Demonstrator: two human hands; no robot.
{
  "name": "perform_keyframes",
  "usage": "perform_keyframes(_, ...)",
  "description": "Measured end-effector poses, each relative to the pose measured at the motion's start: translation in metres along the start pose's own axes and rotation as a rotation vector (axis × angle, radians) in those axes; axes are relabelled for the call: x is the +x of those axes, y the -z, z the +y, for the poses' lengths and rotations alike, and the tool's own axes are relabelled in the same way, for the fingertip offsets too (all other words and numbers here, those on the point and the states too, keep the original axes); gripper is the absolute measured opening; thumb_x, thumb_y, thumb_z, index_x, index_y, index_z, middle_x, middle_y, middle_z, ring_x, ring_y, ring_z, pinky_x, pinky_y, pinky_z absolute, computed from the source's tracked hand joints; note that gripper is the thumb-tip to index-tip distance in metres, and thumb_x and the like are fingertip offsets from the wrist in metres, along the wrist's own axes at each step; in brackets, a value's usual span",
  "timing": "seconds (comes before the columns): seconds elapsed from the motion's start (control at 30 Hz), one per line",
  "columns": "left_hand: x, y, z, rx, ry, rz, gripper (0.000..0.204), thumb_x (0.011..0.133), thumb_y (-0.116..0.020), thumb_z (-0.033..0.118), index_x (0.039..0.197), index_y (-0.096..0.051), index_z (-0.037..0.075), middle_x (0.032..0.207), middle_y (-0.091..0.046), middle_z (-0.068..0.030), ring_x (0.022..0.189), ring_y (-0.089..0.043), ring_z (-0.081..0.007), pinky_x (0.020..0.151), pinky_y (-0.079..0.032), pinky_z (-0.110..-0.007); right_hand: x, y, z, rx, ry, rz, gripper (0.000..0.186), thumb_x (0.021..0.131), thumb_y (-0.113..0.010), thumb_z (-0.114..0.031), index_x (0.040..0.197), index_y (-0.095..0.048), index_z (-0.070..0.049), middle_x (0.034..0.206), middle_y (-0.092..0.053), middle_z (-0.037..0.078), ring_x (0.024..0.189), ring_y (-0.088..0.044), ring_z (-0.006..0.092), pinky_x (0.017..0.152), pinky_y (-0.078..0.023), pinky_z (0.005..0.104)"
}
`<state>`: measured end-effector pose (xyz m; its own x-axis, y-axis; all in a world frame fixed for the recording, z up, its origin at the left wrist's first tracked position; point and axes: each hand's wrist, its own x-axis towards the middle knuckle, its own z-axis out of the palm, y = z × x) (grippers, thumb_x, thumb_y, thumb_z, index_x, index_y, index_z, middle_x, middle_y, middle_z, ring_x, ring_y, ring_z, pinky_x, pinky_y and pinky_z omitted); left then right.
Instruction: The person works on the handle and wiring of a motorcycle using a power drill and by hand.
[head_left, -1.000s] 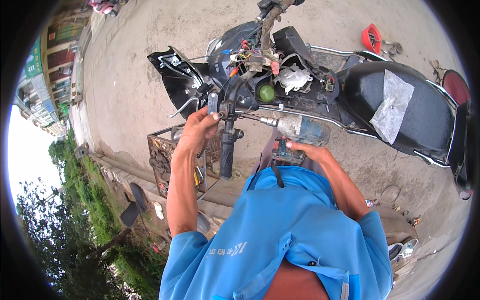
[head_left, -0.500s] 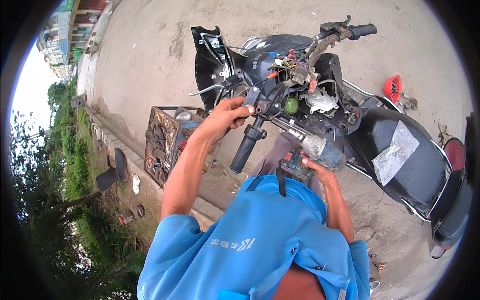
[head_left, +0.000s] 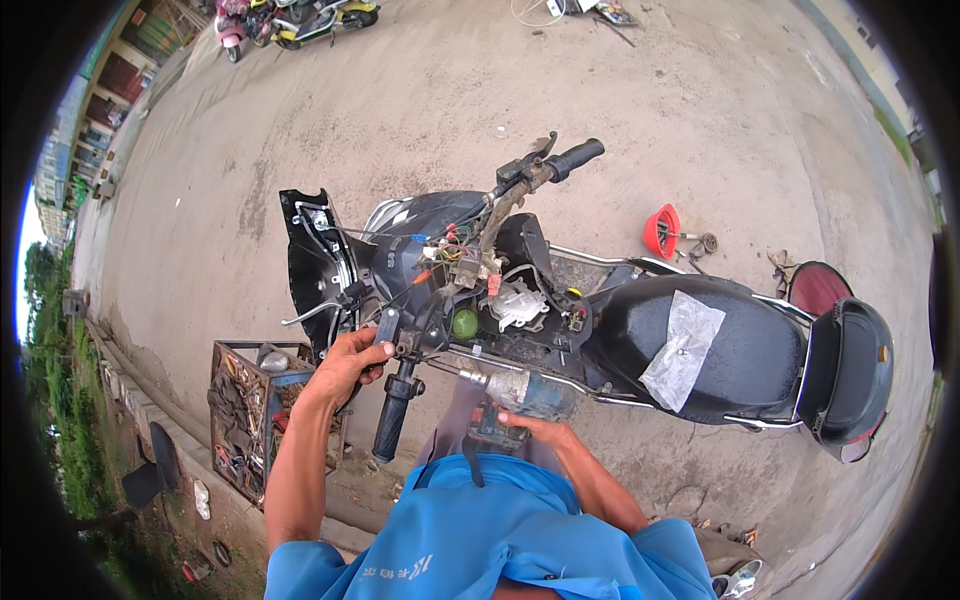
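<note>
My left hand (head_left: 342, 365) is closed around a grey-black fitting (head_left: 388, 326) on the near handlebar (head_left: 393, 415) of a partly dismantled black scooter (head_left: 425, 215). My right hand (head_left: 540, 428) grips a worn blue-grey power drill (head_left: 535, 392), its long bit pointing left toward that handlebar fitting. Beyond my hands, loose coloured wires and connectors (head_left: 460, 260) lie over the steering column, beside a green round object (head_left: 464, 323) and a white plastic part (head_left: 518, 305). The seat (head_left: 755, 350) carries a crumpled clear plastic sheet (head_left: 680, 345).
A red helmet-like bowl (head_left: 660, 232) and metal parts (head_left: 708, 243) lie behind the scooter. A metal-framed crate of tools (head_left: 240, 350) stands at left, near a curb and a black chair (head_left: 155, 465). More scooters (head_left: 330, 20) are parked at top left.
The camera's view has tilted, bringing more pavement and parked scooters into the top. Both hands keep their holds on the fitting and the drill.
</note>
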<state>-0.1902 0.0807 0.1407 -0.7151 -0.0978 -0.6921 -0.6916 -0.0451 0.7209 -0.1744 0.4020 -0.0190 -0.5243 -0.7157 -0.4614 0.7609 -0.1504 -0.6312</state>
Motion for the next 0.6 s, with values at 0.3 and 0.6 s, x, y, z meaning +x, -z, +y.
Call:
perform_keyframes(0.3,0.001,0.003,-0.006,-0.002,-0.001,0.002,0.031,0.090,-0.072,0.029,0.104,-0.065,0.002,0.071,-0.045,0.0057,0.057,-0.041,-0.0047,0.049,-0.029,-0.021,0.005,0.011,0.019,0.039,-0.029,-0.018,0.041,0.086,-0.074,-0.012,0.124,-0.061,-0.002,0.113,-0.070,0.009,0.106,-0.065,0.0199,0.096,-0.051,0.0359)
perform_keyframes(0.6,0.003,0.003,-0.015,0.051,-0.032,0.069,0.031,0.089,-0.072,0.030,0.102,-0.068,0.002,0.073,-0.052,0.0046,0.056,-0.037,-0.0041,0.048,-0.027,-0.022,-0.002,0.011,0.002,-0.137,0.019,0.154,0.047,0.076,-0.082,-0.012,0.119,-0.064,-0.005,0.113,-0.068,0.006,0.105,-0.063,0.0185,0.095,-0.049,0.0338)
